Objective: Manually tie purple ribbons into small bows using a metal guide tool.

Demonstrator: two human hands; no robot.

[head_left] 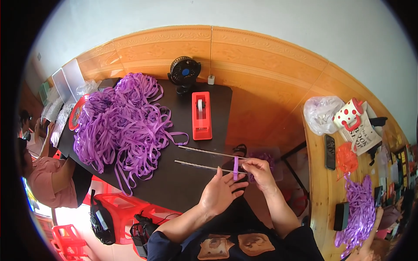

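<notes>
The person sits at a black rectangular table (183, 182). Two thin metal rods (204, 152) lie side by side across its right edge, and a short loop of purple ribbon (235, 168) is wrapped round both of them near their right ends.

**Hand state.** The left hand (220, 193) is partly open, palm up, with the fingers (230, 182) reaching to the loop's lower end at the nearer rod. The right hand (260, 172) is pinching the loop from the right side with fingertips together. Whether the left thumb also presses on the ribbon cannot be told from this view.

**Recommended technique (judgement).**
1. Keep the ribbon flat against both rods; a twist here would likely set into the finished loop.
2. Hold the rods parallel so that the loop size stays uniform.
3. Maintain light tension with the right-hand pinch while the left fingers steady the lower end.
4. Work close to the table edge, where both wrists appear to have clearance.

**Surroundings.** A large heap of loose purple ribbon strips (119, 126) covers the left part of the table. A red plastic tape dispenser (201, 115) stands near the middle, well apart from the hands, with a small black desk fan (184, 71) behind it. A second person in a pink top (45, 180) sits at the far left.
</notes>
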